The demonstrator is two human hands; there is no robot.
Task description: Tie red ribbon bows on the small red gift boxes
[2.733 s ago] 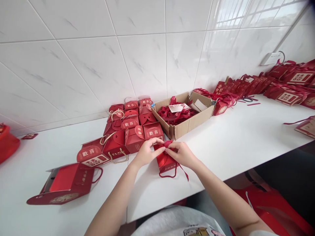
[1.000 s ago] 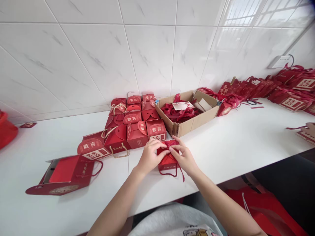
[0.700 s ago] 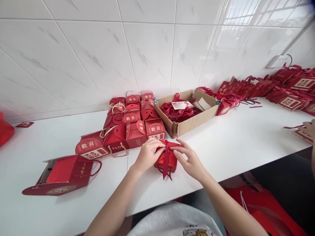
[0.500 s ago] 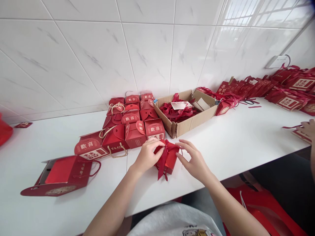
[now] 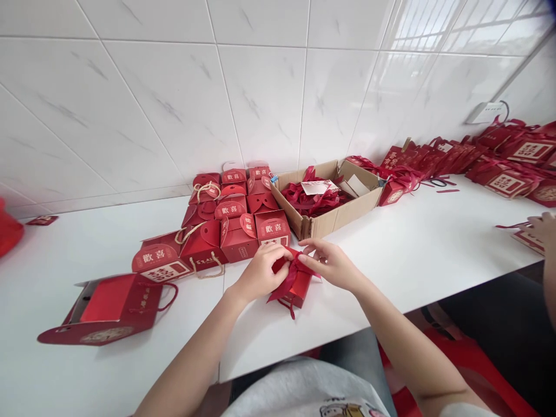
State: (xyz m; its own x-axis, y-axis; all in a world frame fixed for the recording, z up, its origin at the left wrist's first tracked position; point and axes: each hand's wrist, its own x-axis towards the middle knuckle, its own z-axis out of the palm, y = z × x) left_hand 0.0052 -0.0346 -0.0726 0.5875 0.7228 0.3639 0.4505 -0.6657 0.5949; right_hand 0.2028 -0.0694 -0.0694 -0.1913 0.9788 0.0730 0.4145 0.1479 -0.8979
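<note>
Ribbon of dark-red satin [image 5: 282, 288]: atop small red cardboard box [image 5: 300, 286], seemingly part-tied, ends loose
Left hand [image 5: 261, 270]: fingers clamped on ribbon
Right hand [image 5: 333, 264]: at ribbon, pinch unclear

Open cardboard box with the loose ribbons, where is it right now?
In the head view, the open cardboard box sits just right of centre near the tiled wall, beside the grouped red boxes and beyond the right hand.

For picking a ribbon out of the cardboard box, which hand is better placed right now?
Probably the right hand: it is nearer the cardboard box, while the left hand sits farther left. Both are at the red ribbon on the gift box, though.
</note>
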